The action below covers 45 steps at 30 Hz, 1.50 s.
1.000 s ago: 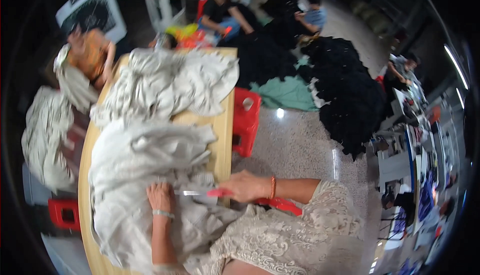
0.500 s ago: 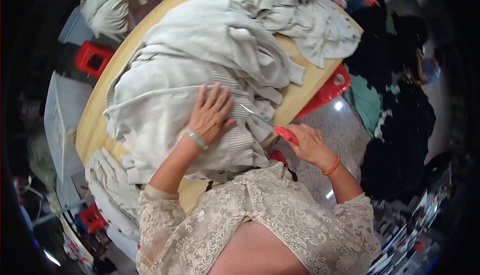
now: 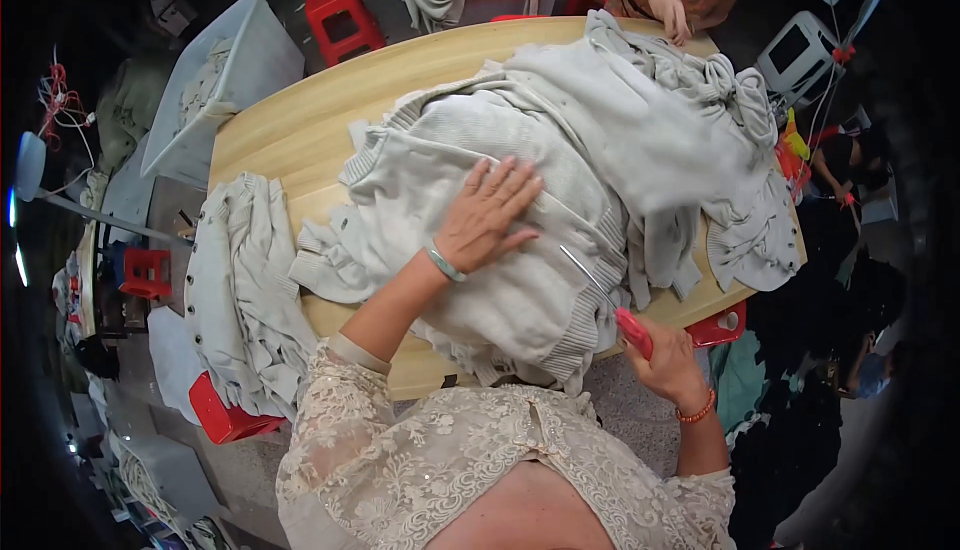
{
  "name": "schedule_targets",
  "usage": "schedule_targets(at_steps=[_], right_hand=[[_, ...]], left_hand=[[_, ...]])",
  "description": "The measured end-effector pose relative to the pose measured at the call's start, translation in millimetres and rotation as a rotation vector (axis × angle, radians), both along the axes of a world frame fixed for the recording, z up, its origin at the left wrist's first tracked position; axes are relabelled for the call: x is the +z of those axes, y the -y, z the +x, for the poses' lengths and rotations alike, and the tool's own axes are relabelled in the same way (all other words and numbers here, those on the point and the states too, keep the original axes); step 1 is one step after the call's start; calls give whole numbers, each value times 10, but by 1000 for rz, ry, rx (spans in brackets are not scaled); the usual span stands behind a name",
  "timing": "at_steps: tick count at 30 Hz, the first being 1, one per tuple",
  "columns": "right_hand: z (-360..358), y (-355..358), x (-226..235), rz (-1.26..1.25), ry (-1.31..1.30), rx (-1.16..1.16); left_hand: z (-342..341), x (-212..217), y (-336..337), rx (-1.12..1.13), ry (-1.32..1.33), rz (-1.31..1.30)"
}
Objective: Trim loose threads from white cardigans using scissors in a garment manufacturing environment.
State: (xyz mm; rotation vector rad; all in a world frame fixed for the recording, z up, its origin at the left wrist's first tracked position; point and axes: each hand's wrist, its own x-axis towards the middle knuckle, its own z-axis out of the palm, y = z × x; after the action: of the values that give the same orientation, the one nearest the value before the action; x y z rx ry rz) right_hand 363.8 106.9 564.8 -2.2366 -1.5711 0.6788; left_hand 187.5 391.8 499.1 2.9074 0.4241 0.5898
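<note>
My left hand [image 3: 488,215] lies flat with its fingers spread on a pale grey knit sweater [image 3: 470,295]. The sweater is laid out over the near part of a heap, its ribbed edge toward my right. In my right hand [image 3: 668,368] are red-handled scissors [image 3: 632,332], gripped by the handle. Their slim metal blades point up and left over the knit, and I cannot tell whether the tip touches it. Another pale sweater [image 3: 640,130] is bunched just beyond, partly blurred.
A light wooden table [image 3: 290,140] carries the knitwear. More buttoned garments [image 3: 245,290] hang over its left edge. A white bin [image 3: 225,90] and red stools [image 3: 342,20] stand around it. Another person's hand [image 3: 672,15] is at the far edge; dark cloth [image 3: 800,440] lies at right.
My view has swung, so the table sits lower and turned. The far sweater has shifted away and right, off the one under my left hand. Both hands keep much the same pose.
</note>
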Motion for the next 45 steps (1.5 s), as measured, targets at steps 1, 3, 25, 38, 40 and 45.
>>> schedule_targets(at_steps=[1, 3, 25, 38, 40, 45], right_hand=[[-41, -114, 29, 30, 15, 21], [-138, -424, 96, 27, 4, 64], [-343, -944, -103, 407, 255, -284], [-318, -834, -356, 419, -202, -357], [-314, -767, -469, 430, -211, -378], [-323, -607, -511, 483, -194, -350]], left_hand=[[-75, -17, -123, 19, 9, -3], [-244, -82, -347, 63, 11, -8], [-2639, 933, -20, -202, -274, -1212], [-625, 572, -949, 219, 368, -309], [12, 392, -1253, 253, 303, -143], [719, -110, -2036, 430, -180, -340]])
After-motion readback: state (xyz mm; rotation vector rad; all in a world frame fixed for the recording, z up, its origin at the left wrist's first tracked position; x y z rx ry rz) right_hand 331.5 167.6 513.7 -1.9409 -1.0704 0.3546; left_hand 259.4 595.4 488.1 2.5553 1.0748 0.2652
